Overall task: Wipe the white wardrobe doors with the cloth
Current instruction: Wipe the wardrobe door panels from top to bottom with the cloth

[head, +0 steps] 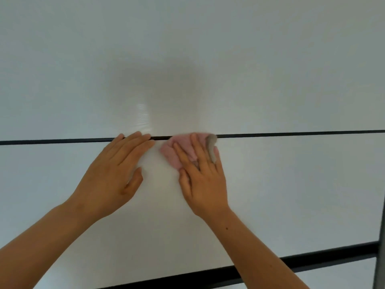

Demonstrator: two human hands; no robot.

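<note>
**A:** Where do we have the cloth [183, 148]?

**B:** It lies bunched flat against the white wardrobe door [291, 184]. Its top edge is on the thin dark seam [291, 133], and the rest hangs just below that seam. It is pink, with a grey patch at its right end, though that end is too blurred for us to say more.

**A:** And our right hand [203, 184]?

**B:** It is below the seam, palm to the door, pressing on the cloth. Its fingers [183, 155] are straight and spread apart over the fabric, not curled round it. The tips reach nearly up to the seam.

**A:** And our left hand [116, 170]?

**B:** It is also below the seam, left of the cloth and close to it but not touching. It rests open on the bare panel. Its fingers [133, 142] lie straight and close together with the tips right at the seam, and the thumb is bent a little underneath.

**A:** Anything else in view?

**B:** There is a soft grey shadow on the panel above the seam. A thicker dark band [312, 257] runs well below the seam, under both our forearms.
</note>
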